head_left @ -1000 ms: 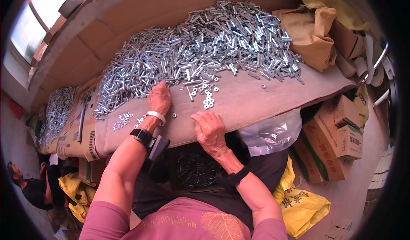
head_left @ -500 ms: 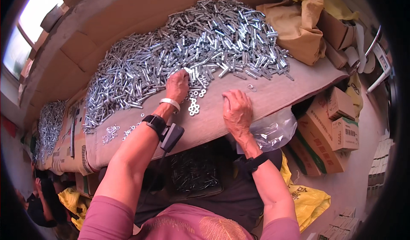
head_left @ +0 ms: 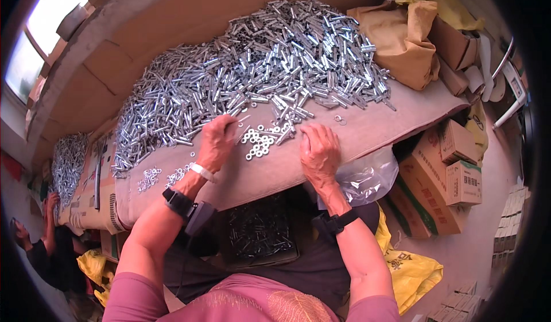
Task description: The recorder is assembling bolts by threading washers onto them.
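Observation:
My left hand [head_left: 218,141] is over the cloth-covered table, left of a cluster of white washers [head_left: 259,144]. Its fingers are pinched together, and a slim silver metal piece [head_left: 244,119] shows at their tips. My right hand [head_left: 320,154] rests by the table's front edge with its fingers curled under; what they hold, if anything, is hidden. Between the hands, several silver metal tubes [head_left: 294,112] lie loose beside the washers. Behind them spreads a big heap of silver tubular metal pieces [head_left: 252,64].
Small rings [head_left: 150,177] lie at the table's left. A clear plastic bag [head_left: 367,178] hangs at the front edge, beside cardboard boxes [head_left: 430,184]. Below me is a bin of dark metal parts [head_left: 259,230]. Another person [head_left: 49,253] is at far left, by a second heap.
My left hand has drawn back from the heap, toward me and to the left. Some metal tubes now lie nearer the right hand, and the washers are more spread. The right hand has barely moved.

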Demonstrator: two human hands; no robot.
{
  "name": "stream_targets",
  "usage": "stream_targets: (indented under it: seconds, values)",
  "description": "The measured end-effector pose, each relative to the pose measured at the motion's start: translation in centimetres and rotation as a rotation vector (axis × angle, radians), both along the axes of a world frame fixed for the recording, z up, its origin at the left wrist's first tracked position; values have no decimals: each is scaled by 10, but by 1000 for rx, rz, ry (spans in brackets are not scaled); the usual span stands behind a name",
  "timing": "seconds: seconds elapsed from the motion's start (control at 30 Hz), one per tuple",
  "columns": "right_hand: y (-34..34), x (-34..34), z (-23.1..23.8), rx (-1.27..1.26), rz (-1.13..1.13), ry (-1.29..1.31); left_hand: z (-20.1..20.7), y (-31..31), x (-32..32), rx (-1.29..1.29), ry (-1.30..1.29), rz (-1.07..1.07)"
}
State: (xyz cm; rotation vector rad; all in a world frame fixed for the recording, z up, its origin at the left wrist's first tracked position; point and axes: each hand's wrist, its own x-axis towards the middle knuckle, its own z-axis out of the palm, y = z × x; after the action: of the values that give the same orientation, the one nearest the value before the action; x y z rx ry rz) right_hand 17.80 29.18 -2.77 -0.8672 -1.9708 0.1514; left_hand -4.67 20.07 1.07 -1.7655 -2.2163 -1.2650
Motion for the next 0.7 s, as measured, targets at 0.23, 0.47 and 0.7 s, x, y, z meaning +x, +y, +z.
stream_targets:
  seconds: [0.23, 0.47, 0.7]
  values:
    - [0, -1, 1, 9, -6, -26, -13, -24, -31, -134, 216, 245]
    - [0, -3, 1, 13, -11, -63, -20, 32, -25, -172, 192, 309]
    - [-3, -2, 3, 10, -19, -82, -25, 96, -14, -118, 196, 164]
